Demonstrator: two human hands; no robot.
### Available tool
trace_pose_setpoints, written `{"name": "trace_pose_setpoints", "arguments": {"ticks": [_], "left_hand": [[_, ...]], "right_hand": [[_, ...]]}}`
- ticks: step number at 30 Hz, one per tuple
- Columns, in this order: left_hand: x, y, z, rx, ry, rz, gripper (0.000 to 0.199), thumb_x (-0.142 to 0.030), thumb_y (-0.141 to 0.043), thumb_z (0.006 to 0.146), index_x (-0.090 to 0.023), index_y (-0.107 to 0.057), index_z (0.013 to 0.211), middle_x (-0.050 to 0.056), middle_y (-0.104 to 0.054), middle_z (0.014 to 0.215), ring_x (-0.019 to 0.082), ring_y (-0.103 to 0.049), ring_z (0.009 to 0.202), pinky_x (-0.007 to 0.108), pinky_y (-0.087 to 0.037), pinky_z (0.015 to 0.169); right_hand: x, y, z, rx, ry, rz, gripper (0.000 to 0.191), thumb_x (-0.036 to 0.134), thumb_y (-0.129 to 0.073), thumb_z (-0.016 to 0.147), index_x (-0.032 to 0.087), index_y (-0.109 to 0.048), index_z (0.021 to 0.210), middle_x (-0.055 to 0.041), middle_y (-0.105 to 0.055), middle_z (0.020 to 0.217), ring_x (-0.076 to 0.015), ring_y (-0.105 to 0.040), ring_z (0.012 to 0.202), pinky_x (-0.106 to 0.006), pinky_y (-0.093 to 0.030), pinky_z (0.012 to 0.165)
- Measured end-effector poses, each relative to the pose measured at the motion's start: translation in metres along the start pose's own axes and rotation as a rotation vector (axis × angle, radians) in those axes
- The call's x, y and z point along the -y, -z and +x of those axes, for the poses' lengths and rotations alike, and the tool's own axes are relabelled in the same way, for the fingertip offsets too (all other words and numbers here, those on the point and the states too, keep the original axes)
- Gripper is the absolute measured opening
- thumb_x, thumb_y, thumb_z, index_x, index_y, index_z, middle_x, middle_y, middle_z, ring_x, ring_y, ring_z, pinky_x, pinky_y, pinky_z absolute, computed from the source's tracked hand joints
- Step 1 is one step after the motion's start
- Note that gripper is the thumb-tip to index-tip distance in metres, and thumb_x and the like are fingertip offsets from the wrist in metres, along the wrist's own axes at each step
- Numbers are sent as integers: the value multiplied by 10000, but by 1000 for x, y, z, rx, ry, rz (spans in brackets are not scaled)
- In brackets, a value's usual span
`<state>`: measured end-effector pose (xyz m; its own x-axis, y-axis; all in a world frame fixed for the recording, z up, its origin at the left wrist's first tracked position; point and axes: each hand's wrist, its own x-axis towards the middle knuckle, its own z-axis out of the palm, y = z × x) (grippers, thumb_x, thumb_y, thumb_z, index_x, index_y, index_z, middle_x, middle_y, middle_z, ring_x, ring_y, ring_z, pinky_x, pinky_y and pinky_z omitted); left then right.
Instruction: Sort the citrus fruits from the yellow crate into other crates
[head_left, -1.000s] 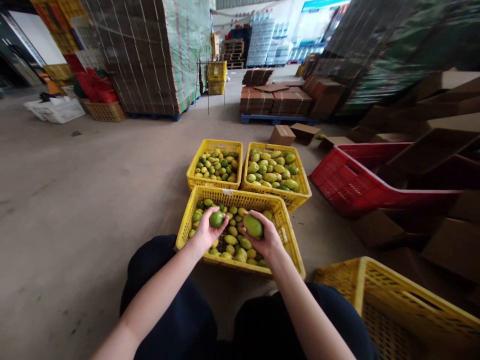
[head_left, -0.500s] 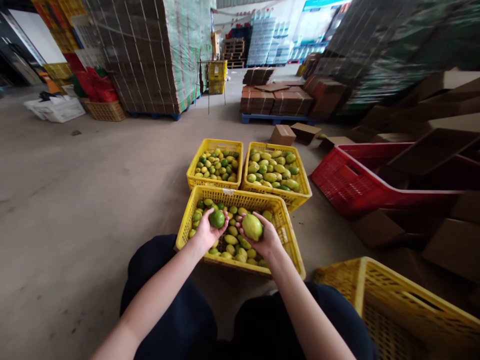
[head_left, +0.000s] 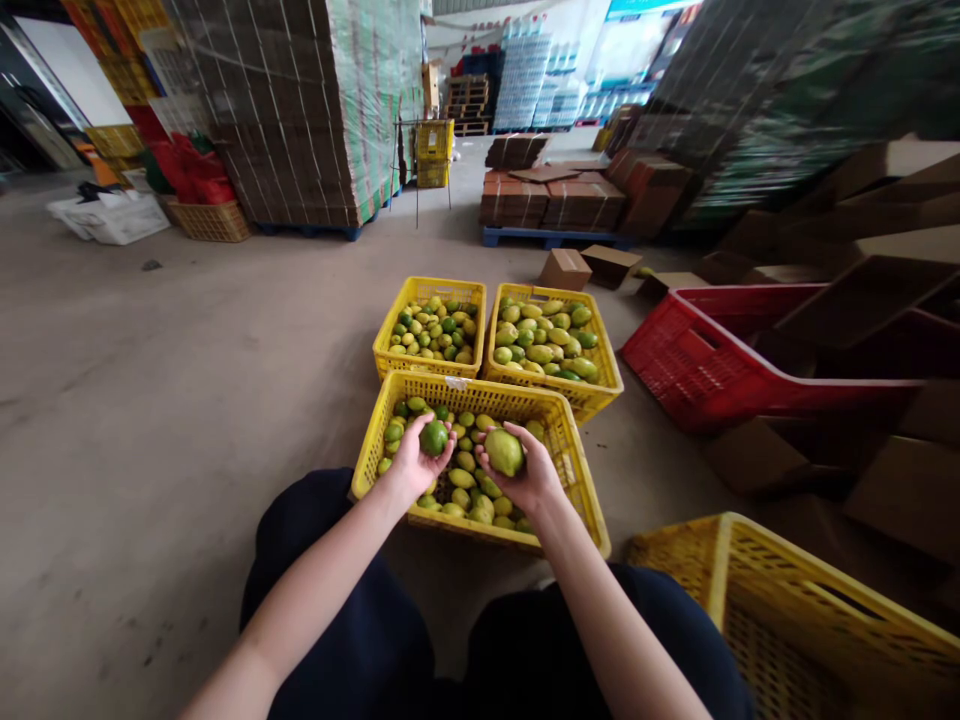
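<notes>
My left hand (head_left: 416, 462) is palm up, its fingers curled round a small dark green lemon (head_left: 433, 437). In my right hand (head_left: 529, 470) rests a larger yellow-green lemon (head_left: 504, 453), held between fingers and thumb. Both hands are above the near yellow crate (head_left: 577, 490), which holds many green and yellow lemons (head_left: 461, 479). Just behind it stand two more yellow crates. The left one (head_left: 386, 345) contains smaller lemons (head_left: 429, 325), the right one (head_left: 606, 380) larger ones (head_left: 559, 338).
At the lower right is another yellow crate (head_left: 724, 570). A red crate (head_left: 675, 350) with cardboard boxes (head_left: 877, 310) lies to the right. Farther back are a blue pallet (head_left: 555, 240) of flattened cartons and a tall wrapped stack (head_left: 292, 120). Bare floor (head_left: 187, 400) extends on the left.
Almost nothing differs. Both hands keep the same lemons over the near crate, with the lemon in the left hand turned very slightly.
</notes>
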<state>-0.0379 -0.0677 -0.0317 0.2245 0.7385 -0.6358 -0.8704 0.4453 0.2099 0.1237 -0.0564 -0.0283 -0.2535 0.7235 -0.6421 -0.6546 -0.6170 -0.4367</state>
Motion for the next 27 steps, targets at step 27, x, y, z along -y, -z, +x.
{"name": "trace_pose_setpoints", "arguments": {"ticks": [27], "left_hand": [[-6, 3, 2, 96, -44, 50, 232, -254, -424, 888, -100, -595, 857, 60, -630, 673, 125, -624, 554, 184, -517, 446]], "right_hand": [[17, -1, -10, 67, 102, 2, 147, 247, -470, 777, 161, -589, 782, -88, -686, 658, -153, -589, 492, -223, -485, 383]]}}
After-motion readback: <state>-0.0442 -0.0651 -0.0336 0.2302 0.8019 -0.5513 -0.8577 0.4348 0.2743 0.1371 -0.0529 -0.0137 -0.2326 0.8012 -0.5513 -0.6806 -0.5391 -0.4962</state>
